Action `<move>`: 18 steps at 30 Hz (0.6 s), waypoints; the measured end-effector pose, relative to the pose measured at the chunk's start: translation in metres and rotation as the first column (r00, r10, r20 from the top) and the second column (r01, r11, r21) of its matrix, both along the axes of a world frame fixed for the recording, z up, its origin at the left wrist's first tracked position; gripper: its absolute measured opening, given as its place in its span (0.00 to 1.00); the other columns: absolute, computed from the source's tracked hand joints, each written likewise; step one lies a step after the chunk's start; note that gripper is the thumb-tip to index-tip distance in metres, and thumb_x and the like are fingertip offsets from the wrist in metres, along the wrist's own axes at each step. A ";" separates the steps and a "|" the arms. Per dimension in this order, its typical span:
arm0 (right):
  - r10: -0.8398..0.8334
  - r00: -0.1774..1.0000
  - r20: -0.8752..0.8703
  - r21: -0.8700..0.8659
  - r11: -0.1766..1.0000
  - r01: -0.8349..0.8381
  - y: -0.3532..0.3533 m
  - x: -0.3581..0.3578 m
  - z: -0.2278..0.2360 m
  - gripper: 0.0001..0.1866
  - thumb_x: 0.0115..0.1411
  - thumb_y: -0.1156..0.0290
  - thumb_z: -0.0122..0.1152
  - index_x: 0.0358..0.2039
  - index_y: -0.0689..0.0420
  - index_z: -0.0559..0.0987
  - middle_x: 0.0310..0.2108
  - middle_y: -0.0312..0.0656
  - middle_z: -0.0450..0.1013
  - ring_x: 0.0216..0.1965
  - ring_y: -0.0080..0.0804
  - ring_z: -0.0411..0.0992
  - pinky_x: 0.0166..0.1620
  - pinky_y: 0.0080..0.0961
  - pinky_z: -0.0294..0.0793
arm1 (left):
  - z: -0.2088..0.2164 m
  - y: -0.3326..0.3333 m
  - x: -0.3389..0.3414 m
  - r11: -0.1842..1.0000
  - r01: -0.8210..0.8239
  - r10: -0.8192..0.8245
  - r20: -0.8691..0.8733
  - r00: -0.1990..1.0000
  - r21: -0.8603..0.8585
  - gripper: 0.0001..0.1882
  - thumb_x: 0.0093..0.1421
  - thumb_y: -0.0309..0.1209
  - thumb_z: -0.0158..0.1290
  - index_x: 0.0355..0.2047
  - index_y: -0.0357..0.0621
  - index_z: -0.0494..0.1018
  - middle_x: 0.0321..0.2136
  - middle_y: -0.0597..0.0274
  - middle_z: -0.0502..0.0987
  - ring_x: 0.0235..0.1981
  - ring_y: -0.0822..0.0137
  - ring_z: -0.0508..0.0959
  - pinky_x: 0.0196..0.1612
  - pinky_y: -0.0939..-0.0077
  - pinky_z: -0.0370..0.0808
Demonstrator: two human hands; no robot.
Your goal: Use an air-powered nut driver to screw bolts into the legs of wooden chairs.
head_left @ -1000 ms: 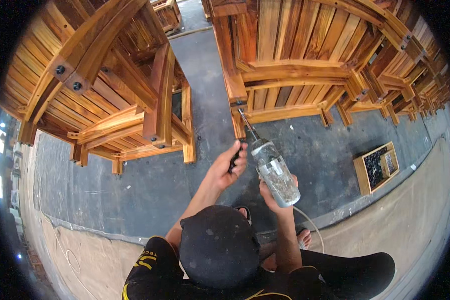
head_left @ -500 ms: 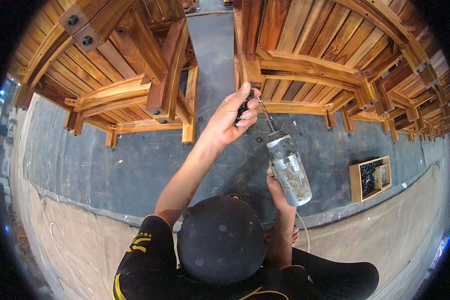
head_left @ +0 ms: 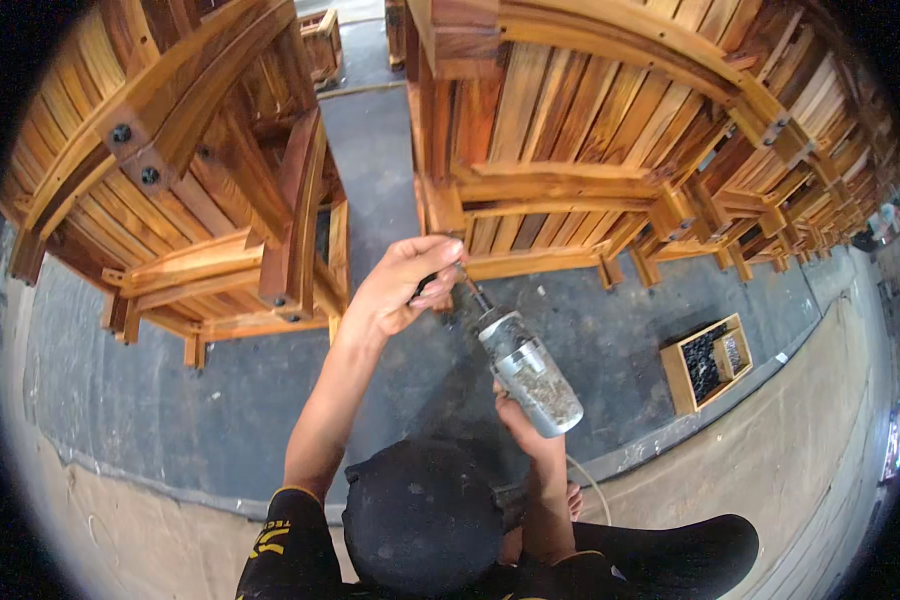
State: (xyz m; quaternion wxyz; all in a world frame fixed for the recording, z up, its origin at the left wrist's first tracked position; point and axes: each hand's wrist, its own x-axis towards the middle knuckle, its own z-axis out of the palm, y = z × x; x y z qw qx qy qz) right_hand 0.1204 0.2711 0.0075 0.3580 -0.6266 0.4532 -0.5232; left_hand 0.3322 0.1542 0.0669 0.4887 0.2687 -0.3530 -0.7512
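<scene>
My left hand (head_left: 398, 285) has its fingers curled around small black pieces (head_left: 422, 288), mostly hidden in the palm. Its thumb and forefinger meet at the tip of a driver bit (head_left: 469, 284), just below the end of a wooden leg (head_left: 438, 208). Whether the bit touches the leg is hidden by the fingers. The bit belongs to a power screwdriver (head_left: 530, 375) with a worn, silvery-grey cylindrical body, tilted with its tip up and to the left. My right hand (head_left: 520, 420) is wrapped around the lower part of that body.
Slatted wooden furniture (head_left: 560, 120) lies tipped over at the right, with similar pieces beyond. Another wooden piece (head_left: 195, 270) with black bolts is at the left. On the dark mat (head_left: 240, 420) stands a wooden box (head_left: 682, 380) of black pieces and small hardware. A pale cord (head_left: 595, 483) trails from the driver.
The whole view has shifted, so furniture, box and hands appear lower and further left. My left hand's fingers still meet at the bit tip near the leg end, and the right still grips the driver.
</scene>
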 end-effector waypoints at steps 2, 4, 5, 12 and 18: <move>0.019 0.999 0.034 0.021 1.000 -0.019 -0.001 0.002 0.006 0.06 0.42 0.78 0.60 0.25 0.61 0.77 0.20 0.40 0.74 0.20 0.28 0.72 0.27 0.24 0.71 | 0.006 -0.001 0.004 1.000 0.015 -0.015 0.025 1.000 0.021 0.11 0.61 0.33 0.54 0.30 0.35 0.73 0.15 0.69 0.66 0.13 0.82 0.60 0.13 0.89 0.53; -0.048 0.998 0.039 0.014 0.999 0.047 -0.002 0.003 0.015 0.07 0.41 0.79 0.59 0.25 0.61 0.77 0.20 0.40 0.74 0.21 0.28 0.73 0.28 0.24 0.71 | 0.015 -0.005 0.003 0.999 0.038 -0.038 0.020 0.999 0.014 0.11 0.61 0.33 0.53 0.29 0.36 0.72 0.14 0.70 0.65 0.12 0.82 0.59 0.12 0.88 0.53; -0.049 0.998 0.033 0.000 0.999 0.049 -0.005 0.002 0.019 0.07 0.41 0.79 0.59 0.25 0.61 0.77 0.20 0.40 0.74 0.21 0.28 0.73 0.28 0.24 0.71 | 0.020 -0.007 0.002 0.998 0.058 -0.059 0.018 0.998 0.030 0.11 0.61 0.32 0.53 0.29 0.36 0.71 0.13 0.70 0.64 0.12 0.82 0.59 0.12 0.88 0.53; -0.051 0.995 -0.084 -0.137 0.990 0.039 -0.022 -0.002 0.055 0.10 0.39 0.78 0.60 0.27 0.62 0.77 0.22 0.42 0.74 0.22 0.30 0.73 0.29 0.24 0.71 | 0.043 -0.023 -0.009 0.990 0.132 -0.134 -0.031 0.991 -0.055 0.12 0.60 0.34 0.54 0.29 0.36 0.73 0.15 0.71 0.65 0.13 0.83 0.60 0.12 0.88 0.53; -0.155 0.964 -0.215 -0.418 0.907 0.053 -0.042 0.000 0.088 0.19 0.38 0.75 0.62 0.35 0.67 0.75 0.25 0.45 0.74 0.24 0.32 0.74 0.33 0.24 0.73 | 0.084 -0.018 -0.032 0.971 -0.115 0.126 0.038 0.991 -0.211 0.16 0.65 0.38 0.47 0.34 0.34 0.73 0.15 0.71 0.66 0.12 0.82 0.60 0.12 0.89 0.54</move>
